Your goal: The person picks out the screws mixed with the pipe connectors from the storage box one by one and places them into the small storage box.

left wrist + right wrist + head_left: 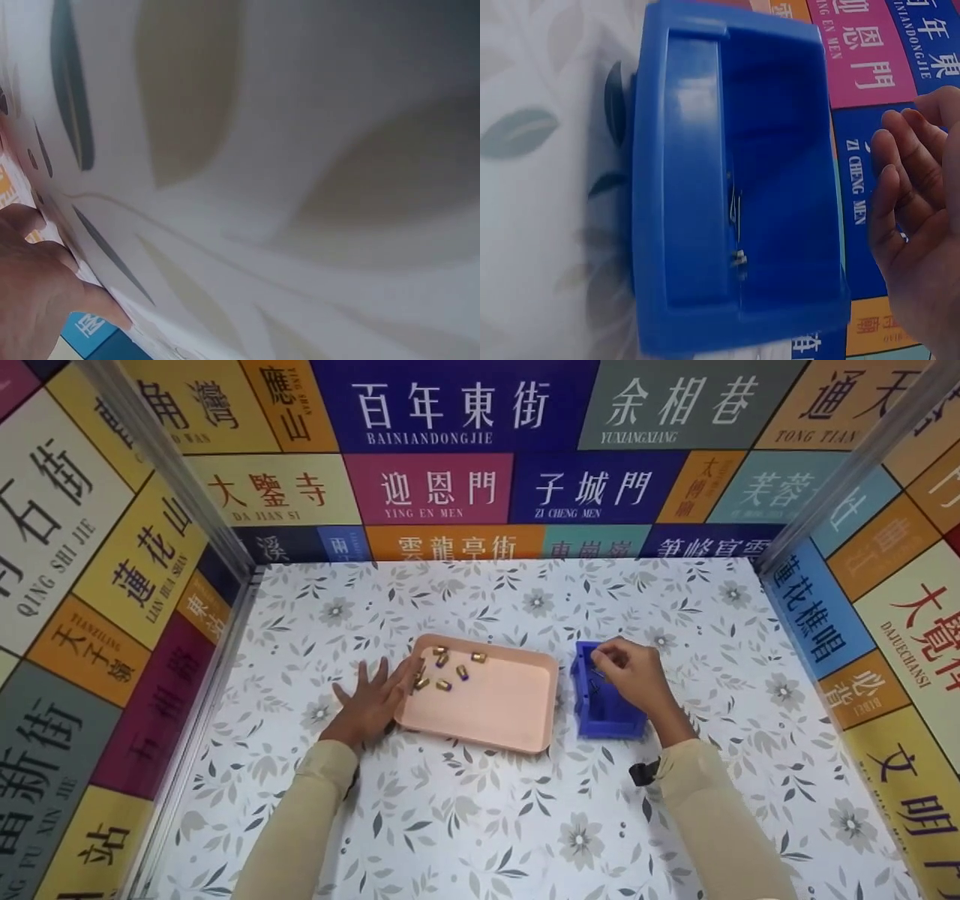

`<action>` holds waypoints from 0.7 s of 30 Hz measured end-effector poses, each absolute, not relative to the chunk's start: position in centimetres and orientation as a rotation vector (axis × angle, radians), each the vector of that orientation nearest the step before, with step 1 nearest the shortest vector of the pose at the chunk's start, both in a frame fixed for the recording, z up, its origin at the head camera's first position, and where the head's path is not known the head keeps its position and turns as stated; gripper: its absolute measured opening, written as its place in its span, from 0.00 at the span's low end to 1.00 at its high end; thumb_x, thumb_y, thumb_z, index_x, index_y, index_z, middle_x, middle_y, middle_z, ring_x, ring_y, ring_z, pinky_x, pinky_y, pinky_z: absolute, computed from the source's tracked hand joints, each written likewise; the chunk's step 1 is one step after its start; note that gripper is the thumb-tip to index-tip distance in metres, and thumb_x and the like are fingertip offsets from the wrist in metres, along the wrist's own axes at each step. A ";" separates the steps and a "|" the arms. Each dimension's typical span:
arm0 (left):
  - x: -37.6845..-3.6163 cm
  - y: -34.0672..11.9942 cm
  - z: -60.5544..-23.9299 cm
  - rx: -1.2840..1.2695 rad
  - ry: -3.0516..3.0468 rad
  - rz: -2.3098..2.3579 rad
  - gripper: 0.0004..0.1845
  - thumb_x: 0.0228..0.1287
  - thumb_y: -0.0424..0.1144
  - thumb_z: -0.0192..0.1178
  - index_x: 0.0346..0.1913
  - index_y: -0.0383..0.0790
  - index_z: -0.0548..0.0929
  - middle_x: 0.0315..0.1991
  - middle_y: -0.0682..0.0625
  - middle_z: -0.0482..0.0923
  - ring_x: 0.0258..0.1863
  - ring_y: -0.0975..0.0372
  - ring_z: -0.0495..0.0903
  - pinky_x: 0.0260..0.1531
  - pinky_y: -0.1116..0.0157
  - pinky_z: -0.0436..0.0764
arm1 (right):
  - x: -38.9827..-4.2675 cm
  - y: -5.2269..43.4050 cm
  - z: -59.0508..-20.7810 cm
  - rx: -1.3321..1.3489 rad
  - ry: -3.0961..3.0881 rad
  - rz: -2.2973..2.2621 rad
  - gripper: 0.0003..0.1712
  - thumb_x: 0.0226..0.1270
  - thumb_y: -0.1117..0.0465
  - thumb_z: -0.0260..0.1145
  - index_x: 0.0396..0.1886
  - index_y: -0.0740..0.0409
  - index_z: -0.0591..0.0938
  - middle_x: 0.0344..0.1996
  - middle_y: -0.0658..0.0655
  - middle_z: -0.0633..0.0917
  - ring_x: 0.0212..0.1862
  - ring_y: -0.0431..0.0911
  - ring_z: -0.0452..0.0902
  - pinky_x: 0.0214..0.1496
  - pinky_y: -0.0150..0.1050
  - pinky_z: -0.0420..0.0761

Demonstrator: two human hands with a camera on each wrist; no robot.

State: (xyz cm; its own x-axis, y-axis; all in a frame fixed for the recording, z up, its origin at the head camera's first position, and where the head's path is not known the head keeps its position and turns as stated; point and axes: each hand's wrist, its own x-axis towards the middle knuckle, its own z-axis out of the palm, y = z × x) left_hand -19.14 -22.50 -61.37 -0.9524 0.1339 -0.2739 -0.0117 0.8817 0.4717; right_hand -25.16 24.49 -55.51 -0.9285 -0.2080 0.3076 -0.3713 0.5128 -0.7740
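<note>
Blue bin (607, 706) on floral tabletop (480, 825), colourful street-sign walls (450, 450) around

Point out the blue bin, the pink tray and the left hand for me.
blue bin (780, 187): right wrist view, on its inner floor.
pink tray (510, 705): head view, on its bare floor.
left hand (373, 706): head view, on the back of the hand.

1. We see both arms in long, cream-beige sleeves that reach to the wrists.
2. The left hand (373, 703) and right hand (632, 675) are bare.
3. A small black device sits at the right cuff (643, 772).
</note>
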 end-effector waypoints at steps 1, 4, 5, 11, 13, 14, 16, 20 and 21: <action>-19.1 -22.5 -61.4 0.085 2.751 0.694 0.35 0.76 0.71 0.21 0.82 0.72 0.39 0.85 0.47 0.34 0.81 0.39 0.23 0.62 0.22 0.20 | -25.2 24.1 -55.5 0.513 -2.571 1.388 0.07 0.71 0.57 0.70 0.35 0.54 0.89 0.22 0.52 0.87 0.20 0.39 0.79 0.23 0.31 0.78; -19.2 -22.4 -61.6 0.077 2.748 0.703 0.35 0.75 0.72 0.20 0.82 0.72 0.39 0.85 0.47 0.33 0.81 0.39 0.22 0.62 0.22 0.19 | -25.5 22.9 -55.6 0.565 -2.551 1.394 0.07 0.72 0.57 0.69 0.36 0.54 0.89 0.22 0.52 0.87 0.20 0.38 0.79 0.24 0.31 0.78; -19.2 -22.4 -61.7 0.073 2.746 0.701 0.35 0.75 0.72 0.20 0.81 0.73 0.38 0.85 0.47 0.33 0.81 0.39 0.22 0.61 0.23 0.18 | -25.6 22.4 -55.7 0.584 -2.549 1.396 0.07 0.72 0.57 0.69 0.36 0.54 0.89 0.22 0.52 0.87 0.20 0.38 0.79 0.24 0.31 0.78; -19.1 -22.5 -61.9 0.056 2.739 0.660 0.33 0.74 0.73 0.21 0.79 0.79 0.34 0.85 0.47 0.31 0.80 0.39 0.20 0.61 0.23 0.17 | -26.1 18.9 -55.6 0.694 -2.512 1.465 0.06 0.72 0.59 0.69 0.37 0.56 0.89 0.22 0.53 0.87 0.20 0.38 0.78 0.23 0.31 0.77; -19.1 -22.6 -61.9 0.056 2.743 0.659 0.33 0.75 0.73 0.22 0.79 0.80 0.34 0.85 0.48 0.31 0.80 0.40 0.21 0.61 0.23 0.17 | -26.3 17.5 -55.5 0.726 -2.511 1.488 0.06 0.71 0.59 0.70 0.37 0.56 0.89 0.22 0.53 0.87 0.21 0.39 0.78 0.23 0.32 0.78; -19.1 -22.6 -61.9 0.061 2.745 0.659 0.33 0.75 0.73 0.22 0.79 0.80 0.34 0.85 0.48 0.31 0.80 0.40 0.20 0.61 0.23 0.18 | -26.4 16.8 -55.5 0.738 -2.517 1.499 0.06 0.71 0.59 0.70 0.37 0.56 0.89 0.22 0.53 0.87 0.21 0.39 0.79 0.23 0.32 0.79; -19.1 -22.7 -61.9 0.072 2.747 0.663 0.33 0.75 0.73 0.22 0.79 0.78 0.34 0.85 0.47 0.31 0.80 0.39 0.21 0.61 0.23 0.18 | -26.6 15.4 -55.4 0.768 -2.536 1.514 0.05 0.71 0.59 0.70 0.37 0.55 0.89 0.23 0.52 0.86 0.22 0.40 0.80 0.24 0.33 0.80; -19.1 -22.6 -61.7 0.087 2.740 0.688 0.33 0.75 0.73 0.23 0.80 0.78 0.35 0.85 0.47 0.31 0.80 0.40 0.20 0.60 0.22 0.17 | -26.9 12.9 -55.3 0.816 -2.585 1.512 0.05 0.70 0.59 0.70 0.37 0.55 0.88 0.23 0.51 0.86 0.22 0.41 0.80 0.25 0.35 0.80; -19.2 -22.5 -61.7 0.082 2.738 0.691 0.33 0.75 0.73 0.23 0.80 0.78 0.36 0.85 0.48 0.31 0.80 0.40 0.20 0.60 0.23 0.17 | -27.0 12.3 -55.3 0.827 -2.596 1.499 0.05 0.70 0.59 0.71 0.37 0.56 0.88 0.23 0.52 0.86 0.23 0.41 0.80 0.26 0.35 0.80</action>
State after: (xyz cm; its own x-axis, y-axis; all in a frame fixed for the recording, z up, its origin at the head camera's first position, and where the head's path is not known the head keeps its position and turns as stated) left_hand -19.17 -22.52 -61.69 -0.9488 0.1306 -0.2877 -0.0215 0.8819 0.4710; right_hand -26.98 12.32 -55.32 -0.8581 -0.4289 0.2824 -0.4590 0.3939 -0.7963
